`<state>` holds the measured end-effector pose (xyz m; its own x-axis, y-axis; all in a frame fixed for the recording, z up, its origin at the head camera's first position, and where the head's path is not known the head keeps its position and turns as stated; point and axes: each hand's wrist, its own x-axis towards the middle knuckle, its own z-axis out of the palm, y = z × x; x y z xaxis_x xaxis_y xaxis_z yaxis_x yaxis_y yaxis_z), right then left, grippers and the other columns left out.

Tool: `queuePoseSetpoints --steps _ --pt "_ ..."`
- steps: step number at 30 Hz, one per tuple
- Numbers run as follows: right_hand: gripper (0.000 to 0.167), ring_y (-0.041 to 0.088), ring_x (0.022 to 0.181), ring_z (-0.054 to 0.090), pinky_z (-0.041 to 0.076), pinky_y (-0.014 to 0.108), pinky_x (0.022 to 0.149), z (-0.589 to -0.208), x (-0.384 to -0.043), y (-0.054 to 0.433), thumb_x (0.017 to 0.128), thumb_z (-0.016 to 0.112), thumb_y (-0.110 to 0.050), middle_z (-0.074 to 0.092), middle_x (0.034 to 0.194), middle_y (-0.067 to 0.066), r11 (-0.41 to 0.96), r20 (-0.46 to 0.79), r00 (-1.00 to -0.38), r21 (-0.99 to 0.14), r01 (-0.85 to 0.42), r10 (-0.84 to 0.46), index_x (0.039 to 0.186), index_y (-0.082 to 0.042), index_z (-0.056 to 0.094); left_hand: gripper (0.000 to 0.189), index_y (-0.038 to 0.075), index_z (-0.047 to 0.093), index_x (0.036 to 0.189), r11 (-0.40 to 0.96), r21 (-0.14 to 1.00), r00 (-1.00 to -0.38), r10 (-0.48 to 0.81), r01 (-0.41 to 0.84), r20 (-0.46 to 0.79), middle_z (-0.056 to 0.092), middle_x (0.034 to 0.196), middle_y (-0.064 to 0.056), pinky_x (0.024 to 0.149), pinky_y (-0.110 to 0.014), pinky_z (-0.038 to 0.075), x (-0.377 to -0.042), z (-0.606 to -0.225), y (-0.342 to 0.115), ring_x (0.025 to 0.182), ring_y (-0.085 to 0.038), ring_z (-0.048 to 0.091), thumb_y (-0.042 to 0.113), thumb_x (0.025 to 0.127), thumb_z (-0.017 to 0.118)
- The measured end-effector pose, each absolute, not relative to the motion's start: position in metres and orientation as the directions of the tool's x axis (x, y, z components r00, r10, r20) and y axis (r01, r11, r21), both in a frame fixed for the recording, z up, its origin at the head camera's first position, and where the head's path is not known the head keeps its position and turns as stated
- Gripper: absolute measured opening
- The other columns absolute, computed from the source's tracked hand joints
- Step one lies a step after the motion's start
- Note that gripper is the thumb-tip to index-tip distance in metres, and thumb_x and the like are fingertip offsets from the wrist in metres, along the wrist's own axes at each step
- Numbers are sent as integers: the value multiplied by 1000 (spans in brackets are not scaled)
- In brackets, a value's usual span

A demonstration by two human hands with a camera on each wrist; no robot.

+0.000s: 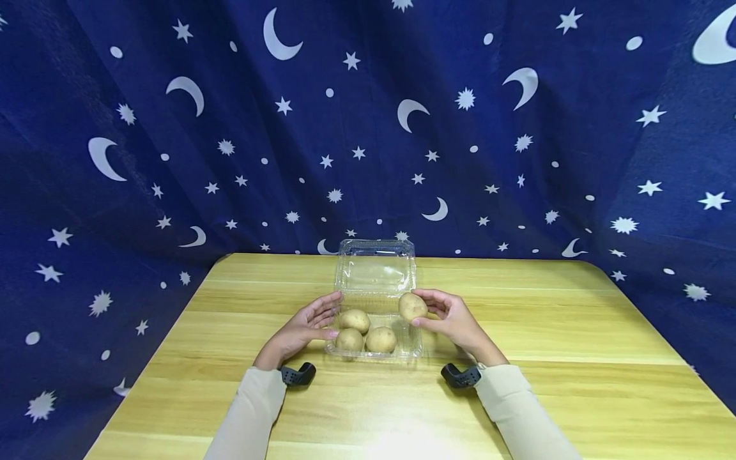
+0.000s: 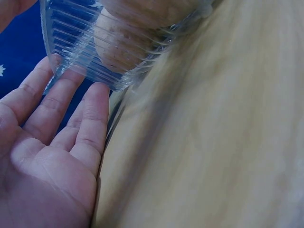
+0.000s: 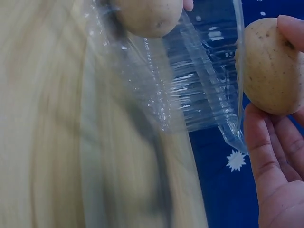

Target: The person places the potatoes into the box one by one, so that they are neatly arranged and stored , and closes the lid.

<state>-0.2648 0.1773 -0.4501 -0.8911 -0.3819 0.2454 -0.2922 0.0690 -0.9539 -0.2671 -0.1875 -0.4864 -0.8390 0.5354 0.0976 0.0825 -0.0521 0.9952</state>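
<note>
My right hand (image 1: 454,318) holds a potato (image 1: 413,307) between thumb and fingertips, over the right side of a clear plastic clamshell box (image 1: 409,345). In the right wrist view this potato (image 3: 270,66) overlaps the box's rim, with fingertips under it and the thumb on top. My left hand (image 1: 301,327) holds the box's left side, thumb at the rim and fingertips against the ribbed outer wall (image 2: 71,42). Inside the box lie a rear potato (image 1: 354,321), a front left potato (image 1: 348,340) and a front right potato (image 1: 381,340).
The box's hinged lid (image 1: 375,271) stands raised at the back. Beneath is a light wooden table (image 1: 552,332) with rounded far corners. A dark blue curtain (image 1: 368,128) with moons and stars hangs behind and beside it. Each wrist wears a black camera band (image 1: 460,375).
</note>
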Motion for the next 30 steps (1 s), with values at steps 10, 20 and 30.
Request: queuePoseSetpoints --steps 10,20,30 --pt "56 8 114 66 53 17 103 -449 -265 173 92 80 7 62 141 35 106 245 -886 -945 -308 -394 142 18 58 92 -5 23 169 -48 996 -839 537 80 93 23 175 -28 131 -60 20 -268 -488 -188 160 -50 23 6 97 79" --pt "56 18 118 66 52 19 105 -447 -265 167 93 80 5 62 144 31 143 240 -886 -937 -318 -396 144 15 59 92 -5 23 169 -50 995 -838 537 81 95 24 174 -29 131 -59 20 -269 -489 -189 160 -50 24 6 97 79" --pt "57 33 124 66 52 18 105 -448 -266 157 91 83 3 64 143 30 183 242 -884 -924 -336 -401 143 13 61 91 -5 23 169 -47 996 -840 536 72 86 24 175 -28 131 -59 20 -270 -490 -188 160 -50 23 5 97 78"
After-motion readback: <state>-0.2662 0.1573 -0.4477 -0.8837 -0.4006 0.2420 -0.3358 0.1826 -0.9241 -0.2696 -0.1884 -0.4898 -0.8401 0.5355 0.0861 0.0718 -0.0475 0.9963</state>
